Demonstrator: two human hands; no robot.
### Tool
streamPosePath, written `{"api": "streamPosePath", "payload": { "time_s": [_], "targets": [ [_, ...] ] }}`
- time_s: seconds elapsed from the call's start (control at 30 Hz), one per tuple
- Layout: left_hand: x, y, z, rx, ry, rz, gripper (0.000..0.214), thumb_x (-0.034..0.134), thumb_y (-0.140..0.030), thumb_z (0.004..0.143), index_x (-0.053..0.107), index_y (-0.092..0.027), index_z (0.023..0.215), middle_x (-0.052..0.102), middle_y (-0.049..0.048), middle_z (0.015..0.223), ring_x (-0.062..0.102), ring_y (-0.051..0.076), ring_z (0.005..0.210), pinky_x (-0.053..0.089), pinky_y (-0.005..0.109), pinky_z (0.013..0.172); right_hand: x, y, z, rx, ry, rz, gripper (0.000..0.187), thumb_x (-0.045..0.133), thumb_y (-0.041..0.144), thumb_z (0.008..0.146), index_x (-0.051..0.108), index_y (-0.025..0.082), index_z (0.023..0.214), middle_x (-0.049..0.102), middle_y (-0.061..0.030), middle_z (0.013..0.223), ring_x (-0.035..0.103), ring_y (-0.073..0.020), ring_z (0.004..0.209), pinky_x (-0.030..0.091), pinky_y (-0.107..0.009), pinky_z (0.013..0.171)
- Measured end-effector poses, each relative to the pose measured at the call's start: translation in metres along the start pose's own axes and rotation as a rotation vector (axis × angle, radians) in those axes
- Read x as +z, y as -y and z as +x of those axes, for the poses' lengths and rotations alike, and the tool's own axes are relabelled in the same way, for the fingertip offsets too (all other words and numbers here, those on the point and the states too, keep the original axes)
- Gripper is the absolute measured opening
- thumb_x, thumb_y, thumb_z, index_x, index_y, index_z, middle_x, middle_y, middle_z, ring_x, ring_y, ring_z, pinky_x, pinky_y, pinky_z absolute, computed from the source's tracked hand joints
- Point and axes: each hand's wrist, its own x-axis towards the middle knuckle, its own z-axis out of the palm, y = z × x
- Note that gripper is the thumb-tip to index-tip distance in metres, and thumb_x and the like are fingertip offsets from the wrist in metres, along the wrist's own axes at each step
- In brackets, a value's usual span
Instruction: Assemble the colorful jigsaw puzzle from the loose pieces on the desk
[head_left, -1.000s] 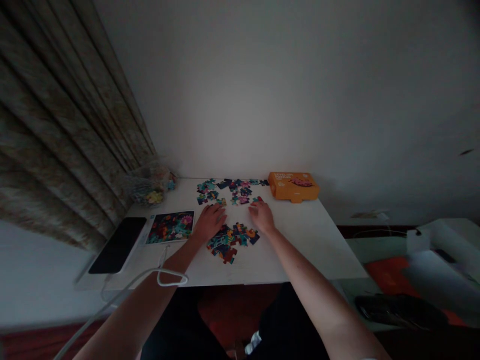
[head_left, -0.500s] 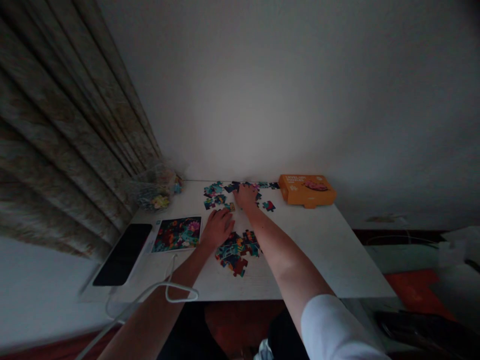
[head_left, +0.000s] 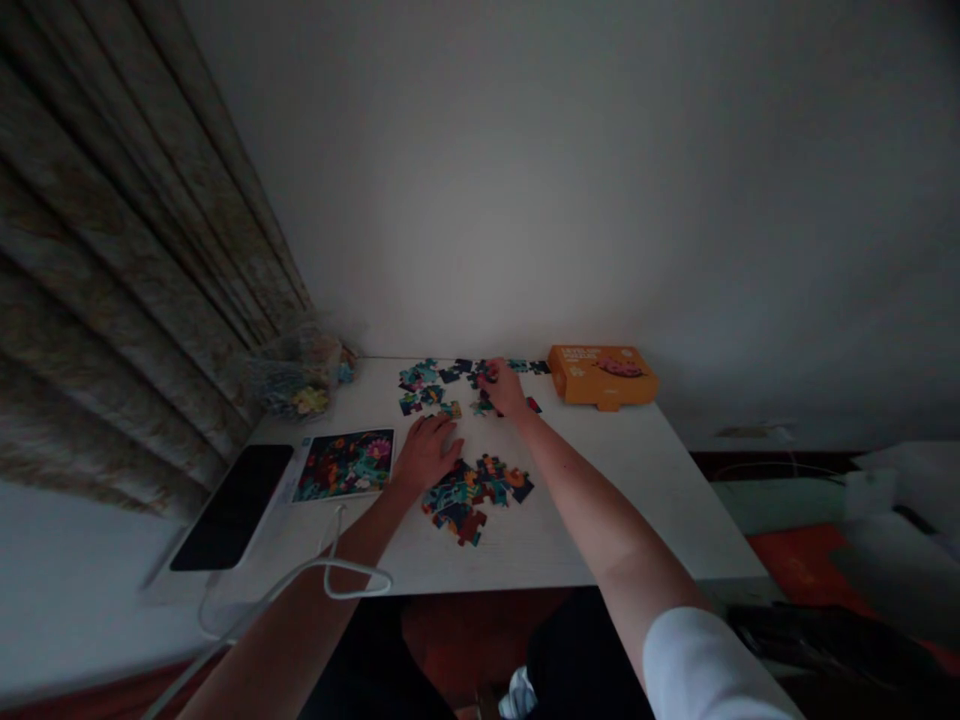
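Note:
My right hand (head_left: pixel 504 390) reaches over the far scatter of jigsaw pieces (head_left: pixel 457 382), its fingertips down among them. Whether it holds a piece is hidden by the fingers. My left hand (head_left: pixel 427 452) lies flat on the white table (head_left: pixel 600 500), fingers spread, just above a nearer heap of dark, multicoloured jigsaw pieces (head_left: pixel 472 495) and holding nothing. To its left lies a floral picture card (head_left: pixel 345 465), which the hand does not touch.
An orange cardboard box (head_left: pixel 602 377) stands at the far right of the table. A black phone or tablet (head_left: pixel 232 507), a clear bag of pieces (head_left: pixel 292 380) and a white cable (head_left: pixel 337 572) are on the left. A curtain hangs left; a wall stands behind.
My right hand has come forward from near the table's middle to the far pieces, and my right arm now extends further. My left hand has stayed near the same spot. The view has shifted slightly.

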Motion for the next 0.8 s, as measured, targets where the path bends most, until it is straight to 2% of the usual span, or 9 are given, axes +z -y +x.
{"api": "streamPosePath", "payload": {
  "time_s": [0.13,0.27,0.43,0.53,0.6,0.8],
  "targets": [
    [0.001,0.001,0.000,0.013,-0.015,-0.010,0.033,0.054,-0.034,0.099,0.071,-0.022,0.125,0.068,0.0117,0.136,0.061,0.029,0.129,0.040,0.049,0.121,-0.035,-0.042,-0.016,0.226,-0.195,0.141,0.034,0.073,0.027,0.078,0.064,0.017,0.109,0.074,-0.0089,0.103,0.069,-0.0226,0.096,0.052,-0.035,0.087],
    [0.005,0.004,0.001,0.026,-0.046,-0.005,0.032,0.055,-0.033,0.099,0.072,-0.020,0.123,0.070,0.0122,0.134,0.062,0.029,0.127,0.042,0.049,0.118,-0.055,-0.068,-0.038,0.307,-0.155,0.038,0.031,0.075,0.026,0.076,0.066,0.016,0.104,0.075,-0.0106,0.105,0.071,-0.0234,0.096,0.053,-0.035,0.085],
    [0.009,0.007,0.001,0.039,-0.080,0.003,0.031,0.055,-0.034,0.099,0.073,-0.019,0.120,0.071,0.0129,0.131,0.064,0.028,0.124,0.044,0.049,0.116,-0.051,-0.066,-0.053,0.318,-0.075,-0.066,0.043,0.086,0.020,0.065,0.070,0.015,0.105,0.075,-0.0143,0.108,0.071,-0.0267,0.101,0.053,-0.034,0.087],
    [0.011,0.007,0.001,0.029,-0.087,0.009,0.030,0.055,-0.034,0.099,0.074,-0.021,0.118,0.071,0.0117,0.131,0.064,0.028,0.124,0.044,0.049,0.116,-0.049,-0.062,-0.049,0.375,0.023,-0.240,0.051,0.091,0.028,0.062,0.070,0.014,0.107,0.073,-0.0200,0.116,0.070,-0.0314,0.110,0.053,-0.033,0.085],
    [0.011,0.007,0.001,0.017,-0.086,0.015,0.029,0.056,-0.033,0.098,0.074,-0.021,0.118,0.071,0.0115,0.131,0.064,0.029,0.124,0.043,0.050,0.116,-0.051,-0.061,-0.045,0.427,0.089,-0.328,0.053,0.092,0.034,0.062,0.071,0.014,0.106,0.074,-0.0207,0.113,0.071,-0.0330,0.107,0.053,-0.033,0.080],
    [0.012,0.009,0.004,-0.008,-0.090,0.015,0.030,0.057,-0.033,0.097,0.074,-0.021,0.119,0.071,0.0115,0.130,0.064,0.029,0.123,0.043,0.051,0.117,-0.059,-0.063,-0.041,0.433,0.127,-0.282,0.033,0.092,0.032,0.062,0.073,0.015,0.083,0.077,-0.0151,0.088,0.074,-0.0306,0.088,0.049,-0.031,0.069]
  ]
}}
